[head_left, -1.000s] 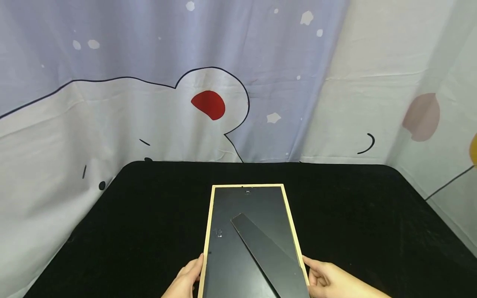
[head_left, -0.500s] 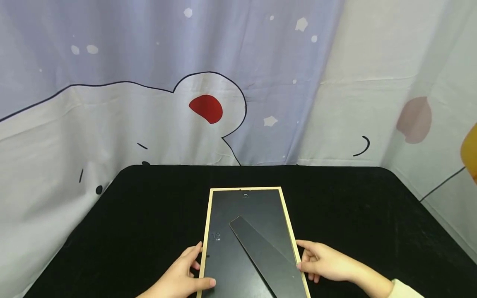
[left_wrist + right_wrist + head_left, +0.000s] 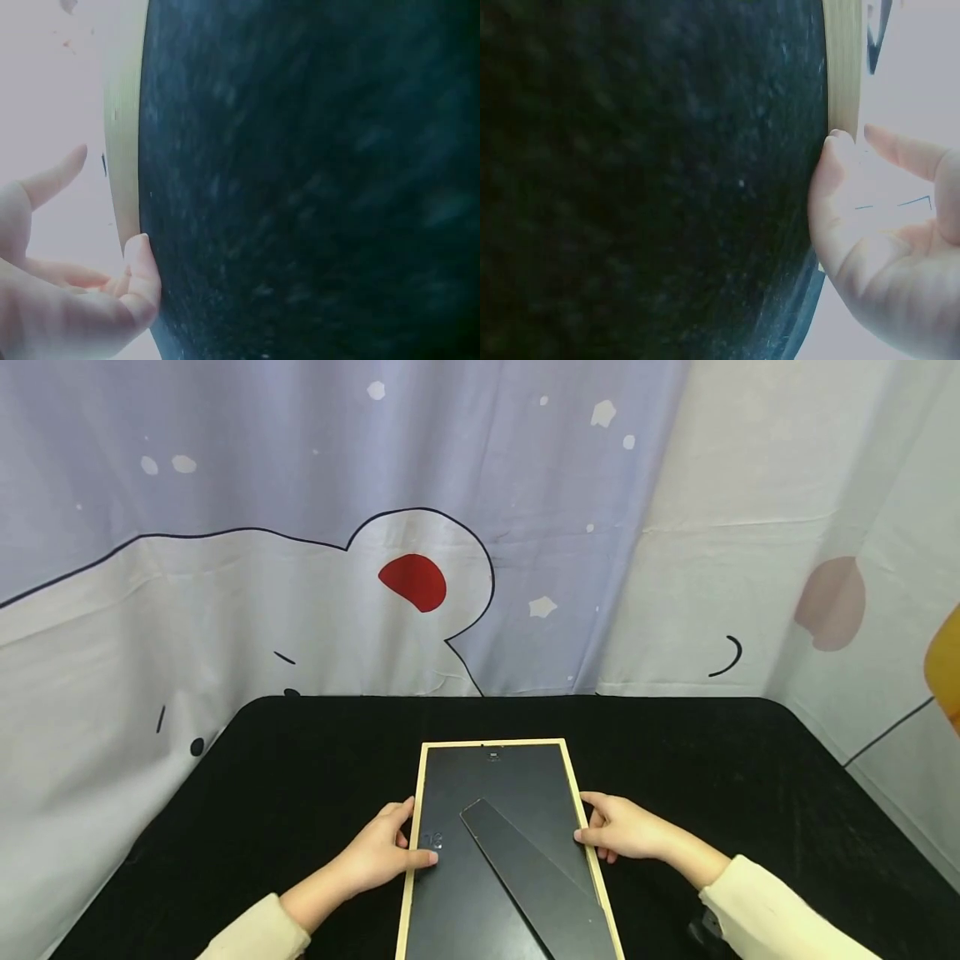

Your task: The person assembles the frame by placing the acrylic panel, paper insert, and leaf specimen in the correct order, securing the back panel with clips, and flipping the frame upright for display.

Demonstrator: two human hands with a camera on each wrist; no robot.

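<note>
A picture frame (image 3: 450,902) with a pale wooden border lies back side up in the head view. Across its dark back runs a slanted easel stand (image 3: 517,877); the near end is cut off by the view. My left hand (image 3: 378,852) grips the left border, thumb over the back and fingers along the outer side. On the opposite border, slightly farther away, my right hand (image 3: 626,827) pinches with thumb on top and index finger at the side. Wooden border (image 3: 124,150) also shows beside the fingers in the left wrist view, and border (image 3: 844,67) above the thumb in the right.
A black-covered table (image 3: 247,827) spreads under and around the frame. Behind it hangs a patterned curtain (image 3: 555,510). Small hangers (image 3: 492,757) sit on the frame's back. A dark device (image 3: 708,931) shows below the right sleeve (image 3: 772,910).
Both hands have moved up along the frame's sides toward its far end, and both sleeves now show. Both thumbs now lie over the border. The frame itself has barely shifted in view.
</note>
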